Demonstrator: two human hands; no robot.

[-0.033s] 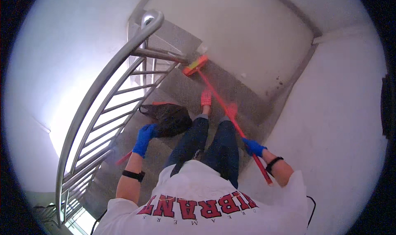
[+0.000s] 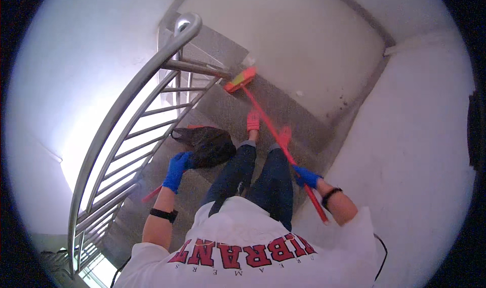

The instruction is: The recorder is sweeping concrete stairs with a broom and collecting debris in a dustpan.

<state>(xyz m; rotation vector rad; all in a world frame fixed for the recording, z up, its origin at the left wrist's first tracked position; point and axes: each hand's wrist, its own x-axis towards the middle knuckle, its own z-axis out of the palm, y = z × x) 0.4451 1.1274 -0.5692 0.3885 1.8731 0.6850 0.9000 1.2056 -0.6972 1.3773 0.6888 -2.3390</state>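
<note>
My right hand [image 2: 307, 177], in a blue glove, is closed around the red handle of a broom [image 2: 266, 116]. The broom's orange and yellow head rests on a grey stair step, close to the foot of the railing. Also gloved in blue, my left hand [image 2: 178, 167] is closed on a thin red handle [image 2: 152, 193] at the edge of a black plastic bag [image 2: 207, 147]. A red rim shows at the bag's far side, so a dustpan seems to be inside it; most of it is hidden. The bag hangs beside my left leg.
A curved metal railing [image 2: 124, 98] runs along the left of the stairs. A pale landing [image 2: 298, 40] lies beyond the steps, with small dark specks and a whitish bit on it. A white wall [image 2: 405, 151] stands at right. My feet, in pink footwear [image 2: 253, 121], are on a step.
My right hand has shifted slightly left, and the near end of the broom handle has swung left with it. The broom head and my left hand have barely moved.
</note>
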